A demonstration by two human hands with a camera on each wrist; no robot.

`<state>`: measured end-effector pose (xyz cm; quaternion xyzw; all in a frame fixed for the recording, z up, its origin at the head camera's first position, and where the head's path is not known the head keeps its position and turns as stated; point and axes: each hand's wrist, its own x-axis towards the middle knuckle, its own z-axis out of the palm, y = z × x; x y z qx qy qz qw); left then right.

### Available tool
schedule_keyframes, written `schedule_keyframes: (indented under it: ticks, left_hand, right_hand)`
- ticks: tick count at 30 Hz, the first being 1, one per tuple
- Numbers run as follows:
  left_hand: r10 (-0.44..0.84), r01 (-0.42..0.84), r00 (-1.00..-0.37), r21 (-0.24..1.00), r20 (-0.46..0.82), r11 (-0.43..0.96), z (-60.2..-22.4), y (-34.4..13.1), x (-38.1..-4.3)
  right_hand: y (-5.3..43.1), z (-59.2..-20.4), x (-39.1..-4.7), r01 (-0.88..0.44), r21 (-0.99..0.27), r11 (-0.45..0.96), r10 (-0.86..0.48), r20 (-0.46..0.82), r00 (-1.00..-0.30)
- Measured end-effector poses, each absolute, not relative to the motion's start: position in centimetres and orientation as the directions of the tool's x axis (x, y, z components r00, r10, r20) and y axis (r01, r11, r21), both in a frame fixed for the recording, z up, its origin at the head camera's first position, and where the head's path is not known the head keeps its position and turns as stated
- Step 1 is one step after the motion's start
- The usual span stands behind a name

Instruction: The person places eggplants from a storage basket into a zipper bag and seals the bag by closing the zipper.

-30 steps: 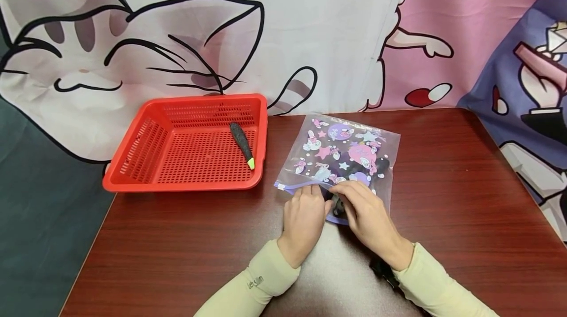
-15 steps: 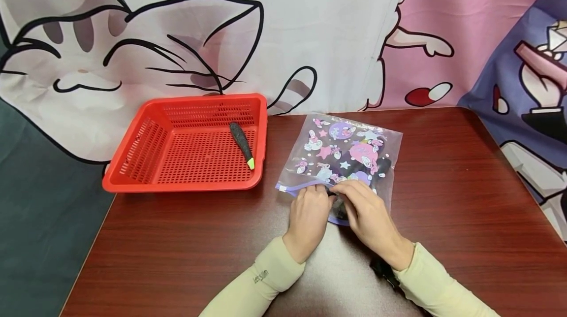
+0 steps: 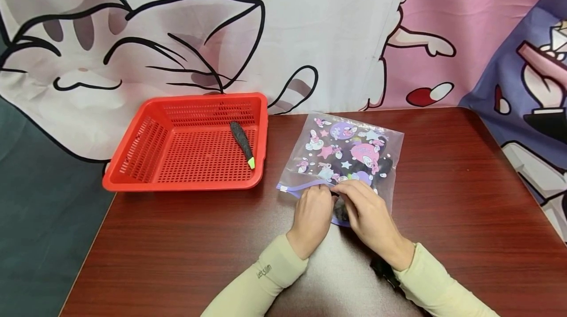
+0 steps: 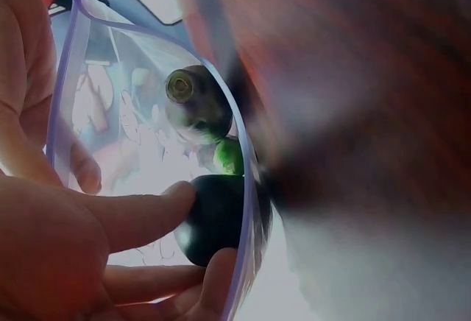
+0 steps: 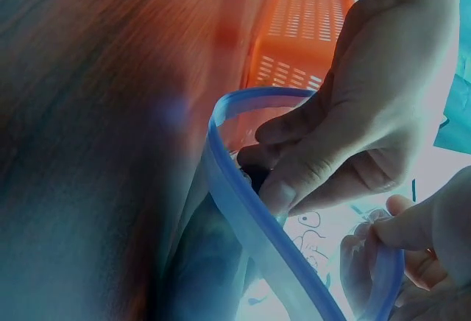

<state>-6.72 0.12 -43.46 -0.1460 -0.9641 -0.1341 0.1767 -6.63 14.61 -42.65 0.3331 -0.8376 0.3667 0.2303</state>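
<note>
A clear zip bag printed with pink and purple cartoon figures lies on the table, its purple-edged mouth held open toward me. My left hand reaches into the mouth. Its thumb and fingers hold the end of a dark, smooth, rounded thing inside; the kind cannot be made out. Beside that, deeper in the bag, show a dark thing with a round stem end and a bright green tip. My right hand pinches the bag's upper edge between thumb and fingers, as the right wrist view shows.
A red plastic basket stands left of the bag at the back. In it lies a long, black, rough-skinned thing with a lime-green tip. A black object sits under my right wrist. Behind the table hangs a cartoon-printed cloth.
My left hand has shifted a little to the right, further along the bag's mouth. The bag has slid very slightly right; my right hand stays at its edge.
</note>
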Motion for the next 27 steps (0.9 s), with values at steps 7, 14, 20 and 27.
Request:
schedule_keyframes:
  ticks: [7, 14, 20, 27]
  left_hand:
    - [0.250, 0.349, -0.899, 0.244, 0.359, 0.905, -43.4, -0.2, -6.6]
    - [0.259, 0.358, -0.904, 0.270, 0.339, 0.894, -42.5, -0.9, -5.9]
    - [0.280, 0.371, -0.904, 0.266, 0.324, 0.890, -41.3, -1.6, -5.4]
    - [0.290, 0.379, -0.904, 0.274, 0.313, 0.884, -38.9, -2.9, -5.0]
  right_hand:
    - [14.6, -42.7, -6.6, -0.726, -0.462, 0.509, -0.389, 0.629, -0.673]
    - [14.7, -42.6, -6.6, -0.719, -0.467, 0.514, -0.384, 0.624, -0.680]
    - [14.7, -42.6, -6.7, -0.722, -0.468, 0.509, -0.380, 0.631, -0.677]
    - [14.8, -42.6, -6.7, -0.722, -0.462, 0.514, -0.379, 0.633, -0.675]
